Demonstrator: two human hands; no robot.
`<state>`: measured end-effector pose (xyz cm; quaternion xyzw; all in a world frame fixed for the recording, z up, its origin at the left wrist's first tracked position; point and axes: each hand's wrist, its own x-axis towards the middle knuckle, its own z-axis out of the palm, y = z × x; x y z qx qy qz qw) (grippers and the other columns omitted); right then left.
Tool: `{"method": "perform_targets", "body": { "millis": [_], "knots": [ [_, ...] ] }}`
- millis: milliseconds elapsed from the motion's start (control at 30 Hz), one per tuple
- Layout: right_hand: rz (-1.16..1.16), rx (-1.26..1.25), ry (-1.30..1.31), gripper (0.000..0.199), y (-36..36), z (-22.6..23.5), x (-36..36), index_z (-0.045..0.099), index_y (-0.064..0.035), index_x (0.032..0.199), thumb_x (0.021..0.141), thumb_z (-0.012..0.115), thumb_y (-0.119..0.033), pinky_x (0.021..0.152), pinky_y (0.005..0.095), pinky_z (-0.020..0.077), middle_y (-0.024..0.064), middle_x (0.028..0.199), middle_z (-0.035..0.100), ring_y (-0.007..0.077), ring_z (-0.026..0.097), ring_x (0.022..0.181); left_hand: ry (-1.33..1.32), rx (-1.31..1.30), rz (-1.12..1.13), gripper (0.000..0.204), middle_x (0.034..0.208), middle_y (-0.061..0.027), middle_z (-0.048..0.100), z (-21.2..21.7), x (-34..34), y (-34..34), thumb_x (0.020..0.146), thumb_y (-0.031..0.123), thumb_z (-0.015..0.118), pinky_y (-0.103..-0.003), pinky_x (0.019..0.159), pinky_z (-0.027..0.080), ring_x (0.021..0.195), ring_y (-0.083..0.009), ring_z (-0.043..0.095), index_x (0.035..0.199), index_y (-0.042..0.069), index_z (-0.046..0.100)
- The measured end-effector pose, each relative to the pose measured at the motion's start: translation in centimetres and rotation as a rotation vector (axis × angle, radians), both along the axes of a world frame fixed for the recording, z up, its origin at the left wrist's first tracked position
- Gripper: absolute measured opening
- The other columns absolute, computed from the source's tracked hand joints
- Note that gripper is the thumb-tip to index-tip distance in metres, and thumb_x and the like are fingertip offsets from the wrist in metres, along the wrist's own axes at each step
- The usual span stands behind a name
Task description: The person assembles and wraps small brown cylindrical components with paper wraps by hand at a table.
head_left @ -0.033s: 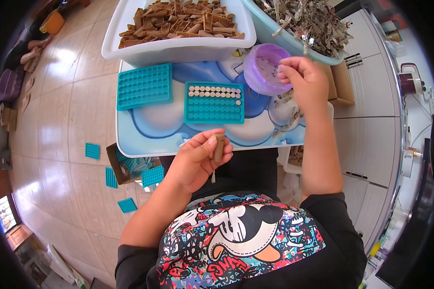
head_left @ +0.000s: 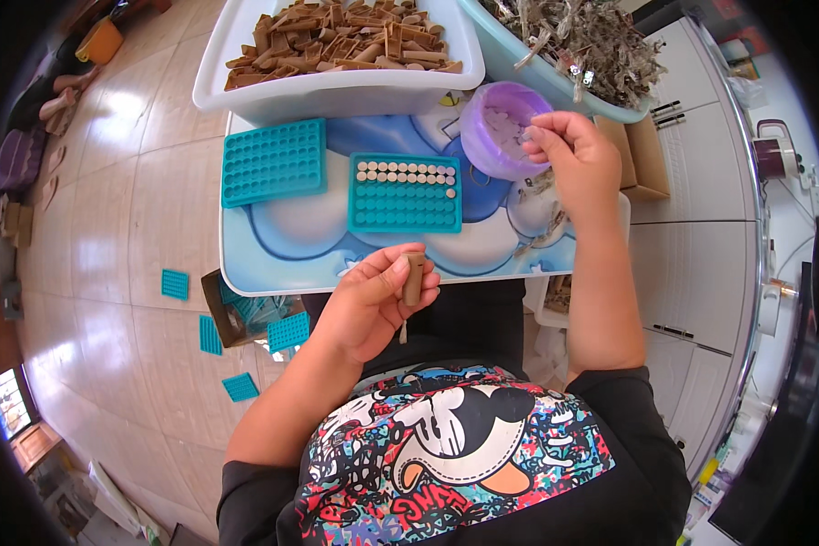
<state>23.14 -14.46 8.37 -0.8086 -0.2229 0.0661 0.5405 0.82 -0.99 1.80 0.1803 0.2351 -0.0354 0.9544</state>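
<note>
Crossing the shirt (head_left: 464,455) is red lettering (head_left: 425,496) (left grip (head_left: 371,289) on brown piece (head_left: 414,280)).

From the teal disc tray (head_left: 405,207), bare desk (head_left: 282,240) opens at eight o'clock; white tub (head_left: 346,100) blocks eleven, purple bowl (head_left: 484,153) two.

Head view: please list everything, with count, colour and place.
Table: one, blue and white, centre
Tub: one, white, top
Pieces: many, brown, in tub
Basin: one, pale blue, upper right
Scraps: many, greyish, in basin
Bowl: one, purple, table's right
Trays: two, teal, on table
Discs: many, pale, in right tray
Floor trays: at least three, teal, left
Carton: one, brown, floor
Cabinets: several, white, right
Left hand: one, holding brown piece
Right hand: one, at bowl, pinching small grey thing
</note>
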Motion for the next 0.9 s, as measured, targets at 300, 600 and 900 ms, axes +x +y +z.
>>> {"method": "perform_targets", "body": {
  "millis": [300,600,900],
  "knots": [
    [0.403,0.061,-0.318,0.007,-0.1,-2.1,-9.3,0.060,-0.0010,0.084,0.079,0.065,-0.002,0.067,0.0293,0.0499,0.0114,0.085,0.064,0.0216,0.063,0.077,-0.071,-0.045,0.045,0.027,0.100,-0.0148,0.061,-0.5,0.0,0.0,0.091,0.012,0.056,-0.036,0.085,0.051,0.091,-0.0238,0.063,0.113,-0.003,0.053],
    [0.377,0.136,-0.385,0.013,0.4,-4.1,-12.1,0.059,-0.0025,0.082,0.073,0.067,0.003,0.062,0.0317,0.0515,0.0125,0.086,0.062,0.0256,0.063,0.073,-0.134,-0.053,0.044,0.030,0.103,-0.0129,0.062,-0.4,-0.2,-0.2,0.091,0.013,0.055,-0.036,0.087,0.051,0.090,-0.0216,0.064,0.117,-0.003,0.052],
    [0.348,0.162,-0.382,0.014,0.6,-4.3,-12.4,0.059,-0.0027,0.082,0.073,0.067,0.004,0.062,0.0327,0.0510,0.0116,0.083,0.062,0.0257,0.062,0.072,-0.097,-0.054,0.035,0.029,0.104,-0.0116,0.062,0.0,-0.4,-0.4,0.091,0.013,0.056,-0.038,0.089,0.050,0.091,-0.0207,0.063,0.116,-0.002,0.053]
  ]
}}
